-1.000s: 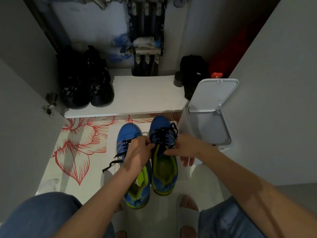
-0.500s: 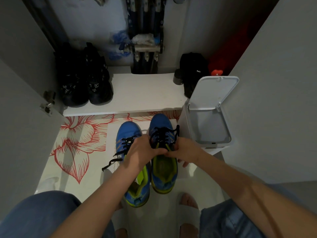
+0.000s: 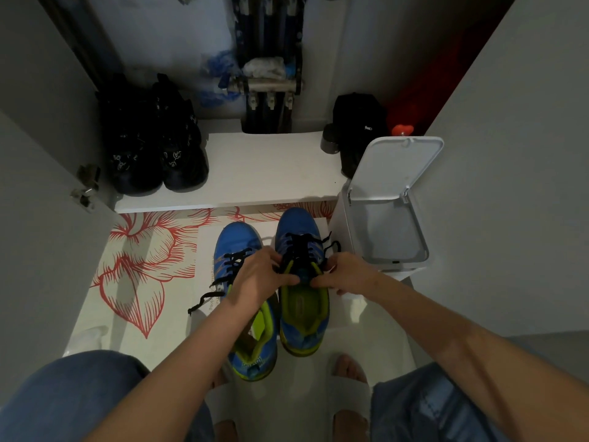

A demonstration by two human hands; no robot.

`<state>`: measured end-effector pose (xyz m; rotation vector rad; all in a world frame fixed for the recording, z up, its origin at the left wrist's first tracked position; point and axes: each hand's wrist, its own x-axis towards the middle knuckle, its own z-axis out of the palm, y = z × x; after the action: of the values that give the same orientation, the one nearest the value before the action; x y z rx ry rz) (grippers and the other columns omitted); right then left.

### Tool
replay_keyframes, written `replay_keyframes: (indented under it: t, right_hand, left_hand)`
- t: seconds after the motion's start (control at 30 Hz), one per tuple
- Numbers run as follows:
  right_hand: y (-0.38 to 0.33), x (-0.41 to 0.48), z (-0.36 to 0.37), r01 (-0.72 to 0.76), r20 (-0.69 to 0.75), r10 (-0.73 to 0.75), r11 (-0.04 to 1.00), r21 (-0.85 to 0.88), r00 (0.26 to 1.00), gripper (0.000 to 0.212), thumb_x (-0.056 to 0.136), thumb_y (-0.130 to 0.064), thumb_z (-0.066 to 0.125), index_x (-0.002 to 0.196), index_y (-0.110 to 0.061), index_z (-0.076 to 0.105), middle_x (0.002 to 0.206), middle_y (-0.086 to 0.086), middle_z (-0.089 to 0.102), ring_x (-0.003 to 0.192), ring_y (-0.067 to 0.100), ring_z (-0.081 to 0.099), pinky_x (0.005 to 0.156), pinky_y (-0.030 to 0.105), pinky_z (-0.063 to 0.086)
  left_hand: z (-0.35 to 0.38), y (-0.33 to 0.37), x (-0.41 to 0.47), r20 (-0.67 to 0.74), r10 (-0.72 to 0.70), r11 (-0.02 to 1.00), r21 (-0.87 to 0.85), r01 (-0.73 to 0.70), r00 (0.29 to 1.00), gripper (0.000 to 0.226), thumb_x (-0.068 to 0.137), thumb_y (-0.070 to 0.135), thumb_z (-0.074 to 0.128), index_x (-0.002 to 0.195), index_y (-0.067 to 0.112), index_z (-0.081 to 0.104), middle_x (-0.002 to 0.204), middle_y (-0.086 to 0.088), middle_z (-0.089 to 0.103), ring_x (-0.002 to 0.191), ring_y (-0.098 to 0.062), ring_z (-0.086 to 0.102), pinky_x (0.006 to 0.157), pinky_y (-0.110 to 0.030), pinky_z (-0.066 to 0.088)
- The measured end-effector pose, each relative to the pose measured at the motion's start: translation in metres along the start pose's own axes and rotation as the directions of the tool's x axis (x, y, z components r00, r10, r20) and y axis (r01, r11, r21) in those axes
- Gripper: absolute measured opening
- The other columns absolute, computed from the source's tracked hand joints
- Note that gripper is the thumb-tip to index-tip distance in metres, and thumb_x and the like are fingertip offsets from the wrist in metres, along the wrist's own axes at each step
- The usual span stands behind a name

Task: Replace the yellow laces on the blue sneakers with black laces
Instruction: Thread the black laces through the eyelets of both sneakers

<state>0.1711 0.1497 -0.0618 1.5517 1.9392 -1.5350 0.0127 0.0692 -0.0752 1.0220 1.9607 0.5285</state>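
Sneakers, blue with lime-green lining, stand side by side on a white paper sheet on the floor, toes pointing away from the person, just in front of their knees. Both already carry black lacing. The right sneaker is laced up to the tongue with a black lace, and a loop of it sticks out on the bin side. The left hand and right hand meet over the top of this lacing, fingers curled and pinching the lace on either side, thumbs pointing toward each other at the tongue. The hands cover the top eyelets, so the lace ends cannot be seen there. The left sneaker is partly hidden by the left wrist; its loose lace trails off onto the paper. Under the paper lies a pale floor mat printed with large red flowers. A white pedal bin stands just beside the right sneaker, its lid tipped up and open. Beyond the mat a low white shelf holds a pair of black shoes on its left end and a black bag on its right, with a small red cap behind the bin lid. Pipes and valves run down the back wall above the shelf. Grey walls close in on both sides, with a metal hinge on the left one. Blue denim covers the person's knees in the bottom corners, and their feet in white slides rest right behind the sneakers' heels.
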Motion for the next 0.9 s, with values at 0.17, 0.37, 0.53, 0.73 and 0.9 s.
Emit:
replay_keyframes:
  t: [0.17,0.37,0.53,0.73,0.9]
  right_hand:
    - [-0.002,0.004,-0.003,-0.040,-0.060,0.088,0.831,0.555,0.994,0.037,0.086,-0.020,0.067,0.117,-0.002,0.057,0.100,0.006,0.058,0.084,0.012,0.052,0.068,0.023,0.046]
    - [-0.020,0.007,-0.003,0.258,-0.240,-0.160,0.846,0.467,0.958,0.017,0.091,-0.015,0.060,0.100,-0.001,0.063,0.072,0.004,0.059,0.059,0.011,0.051,0.048,0.015,0.042]
    - [-0.045,0.006,-0.010,0.542,-0.327,-0.458,0.805,0.241,0.827,0.015,0.093,-0.011,0.055,0.098,-0.004,0.068,0.082,0.003,0.065,0.065,-0.002,0.057,0.060,0.009,0.045]
    - [-0.050,0.015,-0.011,0.559,-0.231,-0.539,0.829,0.026,0.810,0.020,0.093,-0.014,0.054,0.102,-0.007,0.071,0.094,0.003,0.070,0.089,0.011,0.064,0.083,0.020,0.048]
    - [-0.048,0.014,-0.018,0.429,-0.124,-0.436,0.900,-0.076,0.892,0.043,0.095,-0.039,0.050,0.082,-0.001,0.065,0.063,0.005,0.058,0.055,0.006,0.054,0.060,0.024,0.044]
  left_hand:
    - [0.001,0.003,0.001,-0.129,-0.006,0.972,-0.235,-0.025,0.992,0.016,0.090,0.024,0.061,0.100,0.012,0.058,0.097,-0.007,0.063,0.086,-0.019,0.059,0.072,-0.029,0.053]
    - [0.004,0.021,-0.001,-0.012,-0.068,0.911,-0.409,0.057,0.998,0.014,0.098,0.014,0.046,0.098,0.010,0.059,0.088,-0.007,0.061,0.077,-0.012,0.055,0.062,-0.014,0.045]
    - [-0.012,0.029,0.005,0.219,-0.053,0.864,-0.480,0.155,0.974,0.022,0.094,0.016,0.054,0.104,0.001,0.065,0.109,-0.021,0.066,0.100,-0.031,0.063,0.095,-0.038,0.049]
    - [-0.016,0.042,0.001,0.350,0.131,0.860,-0.505,0.069,0.928,0.009,0.090,0.007,0.058,0.095,0.004,0.065,0.102,-0.016,0.065,0.095,-0.021,0.062,0.093,-0.029,0.049]
    - [-0.018,0.041,0.005,0.147,0.197,0.886,-0.451,-0.111,0.969,0.017,0.094,0.008,0.053,0.105,0.000,0.063,0.078,-0.003,0.064,0.055,0.005,0.063,0.058,-0.006,0.048]
